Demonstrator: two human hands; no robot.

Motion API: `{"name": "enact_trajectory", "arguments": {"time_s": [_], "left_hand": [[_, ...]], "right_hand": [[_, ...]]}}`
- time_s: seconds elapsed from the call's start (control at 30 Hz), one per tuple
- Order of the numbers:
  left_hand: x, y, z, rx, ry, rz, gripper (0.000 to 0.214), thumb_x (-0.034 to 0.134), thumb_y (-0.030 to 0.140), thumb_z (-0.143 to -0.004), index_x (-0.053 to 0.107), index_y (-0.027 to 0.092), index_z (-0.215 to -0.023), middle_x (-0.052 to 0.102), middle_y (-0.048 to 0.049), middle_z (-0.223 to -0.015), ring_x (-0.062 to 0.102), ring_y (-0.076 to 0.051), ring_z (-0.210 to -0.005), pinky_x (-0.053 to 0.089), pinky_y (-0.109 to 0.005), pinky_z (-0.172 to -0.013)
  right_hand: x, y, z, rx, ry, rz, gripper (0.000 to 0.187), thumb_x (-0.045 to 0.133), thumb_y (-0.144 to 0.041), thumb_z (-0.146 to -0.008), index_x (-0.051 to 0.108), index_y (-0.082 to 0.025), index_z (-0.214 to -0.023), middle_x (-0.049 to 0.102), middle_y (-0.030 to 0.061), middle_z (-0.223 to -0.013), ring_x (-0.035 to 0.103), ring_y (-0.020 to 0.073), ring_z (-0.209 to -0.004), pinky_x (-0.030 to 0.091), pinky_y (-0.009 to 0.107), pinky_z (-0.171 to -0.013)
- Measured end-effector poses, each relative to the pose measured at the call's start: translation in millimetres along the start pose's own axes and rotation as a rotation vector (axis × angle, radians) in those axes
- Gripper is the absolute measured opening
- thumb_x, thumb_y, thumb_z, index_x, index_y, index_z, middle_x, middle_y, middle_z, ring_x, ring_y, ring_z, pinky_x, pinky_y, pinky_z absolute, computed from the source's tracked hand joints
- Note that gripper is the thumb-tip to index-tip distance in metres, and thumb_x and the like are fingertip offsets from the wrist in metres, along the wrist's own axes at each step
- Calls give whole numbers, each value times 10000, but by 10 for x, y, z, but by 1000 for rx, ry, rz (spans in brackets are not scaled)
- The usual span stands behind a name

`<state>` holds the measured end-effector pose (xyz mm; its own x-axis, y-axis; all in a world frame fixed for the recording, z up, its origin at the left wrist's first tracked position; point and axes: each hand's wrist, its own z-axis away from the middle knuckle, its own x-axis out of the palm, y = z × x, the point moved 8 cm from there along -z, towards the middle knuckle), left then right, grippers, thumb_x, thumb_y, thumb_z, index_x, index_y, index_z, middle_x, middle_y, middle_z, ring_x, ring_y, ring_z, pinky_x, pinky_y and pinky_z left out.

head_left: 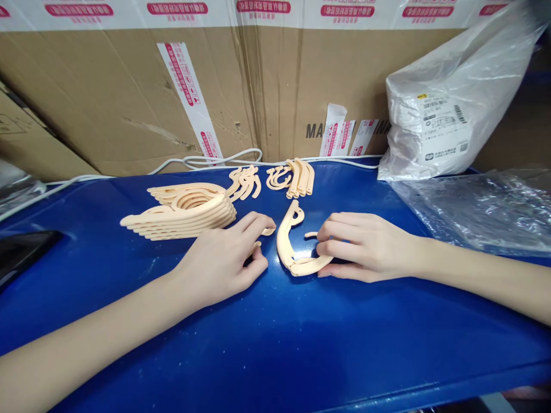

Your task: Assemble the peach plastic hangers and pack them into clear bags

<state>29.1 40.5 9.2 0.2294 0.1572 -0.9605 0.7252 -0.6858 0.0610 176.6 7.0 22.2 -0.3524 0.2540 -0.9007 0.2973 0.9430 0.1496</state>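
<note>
My left hand is closed around a small curved cream plastic piece, most of it hidden by the fingers. My right hand grips the end of a cream folding clothes hanger, whose jointed arms form an open curve on the blue table. A thin curved tip pokes out beside the right fingers; I cannot tell whether it is a separate part. Behind my left hand lies a stack of folded cream hangers.
Loose S-shaped pieces, hook-like pieces and curved arms lie at the back of the blue table. Behind run a white cable and cardboard boxes. A white bag, clear plastic and a black object flank them.
</note>
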Motion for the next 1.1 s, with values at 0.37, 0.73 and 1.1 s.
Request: {"name": "enact_trajectory", "arguments": {"time_s": [0.37, 0.73, 1.1], "left_hand": [[-175, 147, 56, 96, 174, 23, 185, 522, 339, -879, 634, 195, -906, 683, 1, -885, 619, -136, -611, 359, -269, -460], [-138, 259, 41, 212, 76, 89, 324, 406, 383, -1003, 607, 257, -1224, 574, -83, -1328, 543, -258, -1152, 454, -400, -903], [-86, 176, 20, 122, 27, 126, 299, 379, 388, -1015, 603, 194, -978, 617, -71, -1140, 612, -181, -877, 481, -302, -712]], "right_hand": [[25, 50, 28, 37, -13, -29, 270, 503, -390, -989, 609, -152, -919, 644, 69, -892, 570, 170, -811, 485, 296, -700], [35, 47, 15, 34, -20, -65, 278, 423, -329, -1026, 623, -137, -1024, 687, 87, -988, 630, 175, -910, 523, 321, -776], [38, 69, -22, 65, -42, -130, 265, 483, -329, -1002, 650, -125, -978, 638, 83, -916, 561, 159, -806, 496, 286, -711]]}}
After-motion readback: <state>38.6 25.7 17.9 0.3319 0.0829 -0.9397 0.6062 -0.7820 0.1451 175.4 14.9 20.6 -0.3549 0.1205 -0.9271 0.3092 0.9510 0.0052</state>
